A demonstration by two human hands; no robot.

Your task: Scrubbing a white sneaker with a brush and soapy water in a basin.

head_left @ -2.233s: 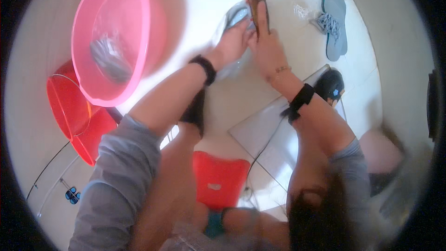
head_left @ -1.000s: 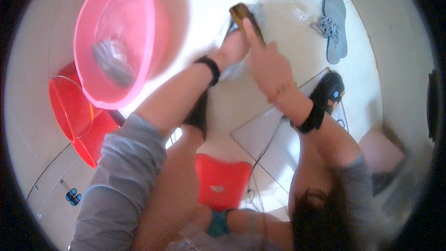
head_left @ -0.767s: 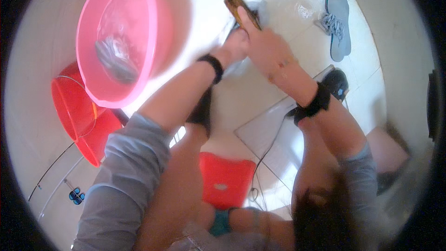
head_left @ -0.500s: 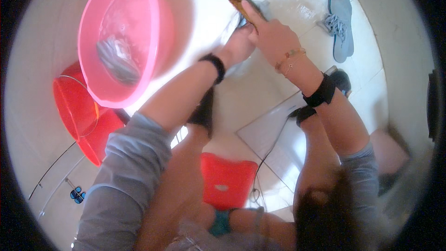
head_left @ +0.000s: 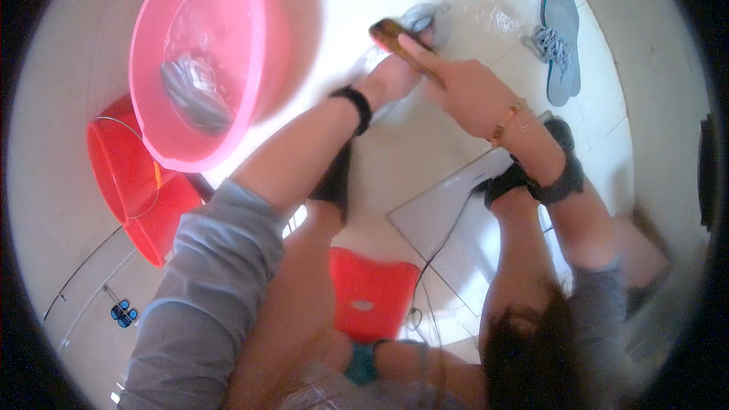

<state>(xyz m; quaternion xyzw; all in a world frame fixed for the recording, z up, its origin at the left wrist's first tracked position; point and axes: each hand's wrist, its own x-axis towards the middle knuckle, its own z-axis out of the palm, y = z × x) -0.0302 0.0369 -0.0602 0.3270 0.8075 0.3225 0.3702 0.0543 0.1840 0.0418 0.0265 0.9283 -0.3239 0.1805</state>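
While the grey shoe (head_left: 425,19) is lying on the wet white floor (head_left: 425,159) at the far end of both arms, the left hand (head_left: 391,80) is pressing on its near side, grip hidden. The right hand (head_left: 463,91) is closing around a brown brush (head_left: 391,34), long axis slanting up-left over the shoe, beside the pink basin (head_left: 250,68).

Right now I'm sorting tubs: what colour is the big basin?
Pink, translucent basin; head view shows it best.
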